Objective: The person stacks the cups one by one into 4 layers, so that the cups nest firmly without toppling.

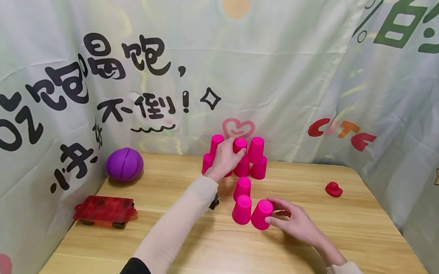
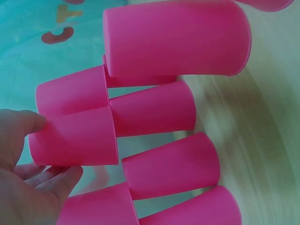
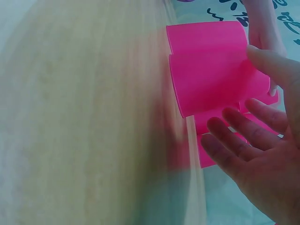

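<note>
The left hand (image 1: pixel 224 157) pinches the upper cup (image 1: pixel 240 145) by its sides, in the middle of the stack (image 1: pixel 256 151) along the far edge of the counter (image 1: pixel 376 246). The right hand (image 1: pixel 297 224) is spread about the near cup (image 1: pixel 261 215), inverted, well in from the right edge; firmness of contact cannot be told. Assessment: the cups appear to be thin plastic, light, stiff, probably slippery, hardly fragile, easily toppled. Recommended hold: opposite sides, just below the closed base, with light pressure.
</note>
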Demonstrator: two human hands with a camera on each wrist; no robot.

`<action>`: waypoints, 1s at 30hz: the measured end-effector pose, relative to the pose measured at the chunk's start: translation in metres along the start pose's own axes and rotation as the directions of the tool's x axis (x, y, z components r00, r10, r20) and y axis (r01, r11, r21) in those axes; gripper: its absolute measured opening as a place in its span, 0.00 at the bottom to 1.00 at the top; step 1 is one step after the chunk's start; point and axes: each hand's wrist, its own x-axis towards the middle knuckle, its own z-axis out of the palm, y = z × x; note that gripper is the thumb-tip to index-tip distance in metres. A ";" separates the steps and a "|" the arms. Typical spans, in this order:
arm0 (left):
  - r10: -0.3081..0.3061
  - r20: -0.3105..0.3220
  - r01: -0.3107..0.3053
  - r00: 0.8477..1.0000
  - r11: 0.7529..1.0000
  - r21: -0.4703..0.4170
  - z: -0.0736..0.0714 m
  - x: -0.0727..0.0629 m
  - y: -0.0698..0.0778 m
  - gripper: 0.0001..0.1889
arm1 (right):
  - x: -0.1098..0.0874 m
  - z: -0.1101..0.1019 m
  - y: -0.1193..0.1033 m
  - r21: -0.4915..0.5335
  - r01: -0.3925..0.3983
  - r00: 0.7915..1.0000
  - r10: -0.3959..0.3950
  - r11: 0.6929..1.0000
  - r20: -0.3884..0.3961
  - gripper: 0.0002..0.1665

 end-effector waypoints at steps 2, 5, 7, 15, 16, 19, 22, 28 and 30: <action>-0.002 -0.002 0.002 1.000 1.000 0.009 0.000 0.002 0.001 0.32 | 0.000 0.001 0.001 0.005 -0.003 1.000 0.003 1.000 0.005 0.39; -0.002 -0.003 0.002 1.000 1.000 0.022 0.000 0.004 0.002 0.31 | 0.001 0.001 0.002 0.000 0.003 1.000 -0.003 1.000 0.010 0.38; -0.004 -0.001 0.004 1.000 1.000 0.025 0.000 0.005 0.002 0.30 | 0.001 0.001 0.003 -0.003 0.003 1.000 -0.003 1.000 0.011 0.38; -0.020 -0.003 0.020 1.000 0.999 0.030 0.002 0.011 0.000 0.31 | 0.002 0.001 0.004 -0.008 -0.003 1.000 0.003 1.000 0.020 0.37; -0.022 -0.003 0.022 1.000 0.999 0.033 0.002 0.012 0.000 0.31 | 0.002 0.001 0.004 -0.008 -0.003 1.000 0.003 1.000 0.021 0.37; -0.031 0.002 0.031 1.000 0.998 0.055 0.002 0.013 0.002 0.31 | 0.002 0.001 0.004 -0.003 0.001 1.000 -0.001 1.000 0.020 0.37; -0.039 0.008 0.038 0.999 0.996 0.078 0.002 0.014 0.004 0.30 | 0.002 0.001 0.003 0.000 0.008 1.000 -0.008 1.000 0.021 0.36; -0.054 0.002 0.054 0.999 0.995 0.085 0.003 0.014 0.006 0.32 | 0.003 0.001 0.003 0.005 0.015 1.000 -0.015 1.000 0.018 0.35; -0.061 0.001 0.060 0.998 0.994 0.087 0.004 0.014 0.006 0.34 | 0.003 0.001 0.003 0.005 0.015 1.000 -0.015 1.000 0.018 0.35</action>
